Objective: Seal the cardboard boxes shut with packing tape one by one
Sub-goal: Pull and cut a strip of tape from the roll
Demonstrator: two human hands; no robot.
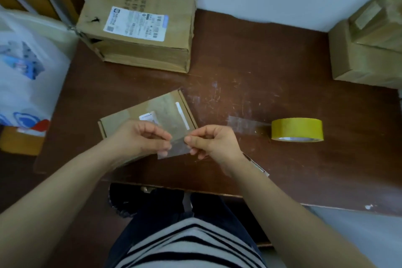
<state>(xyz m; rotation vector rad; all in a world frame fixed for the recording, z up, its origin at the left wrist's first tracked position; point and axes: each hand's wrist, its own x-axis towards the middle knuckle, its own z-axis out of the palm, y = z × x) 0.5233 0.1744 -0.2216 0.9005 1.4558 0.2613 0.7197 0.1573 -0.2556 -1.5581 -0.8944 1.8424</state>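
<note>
Head view: your left hand (143,137) and right hand (214,143) each pinch one edge of a single strip of clear tape (176,148) between thumb and curled fingers. You hold it just above the near edge of the flat mailer box (130,117), which lies on the brown table (261,72) directly before you. Risks noted: the strip hangs slack between your grips, so it may fold onto itself or cling to your fingers. If it goes down crooked, it could wrinkle or miss the lid's seam and leave the flap unsealed. With both hands on the tape the box is unrestrained, so pressing down may slide it. The roll of packing tape (297,129) lies flat, well to your right, with its loose tail stuck to the table; that tail may be awkward to lift. Count: two hands; one cut strip; one roll; one mailer box; one large carton (139,54) at the far edge, bearing one shipping label (136,23); stacked boxes (367,50) at far right, seemingly two, though blur prevents certainty; one plastic bag (26,67) at left.
</note>
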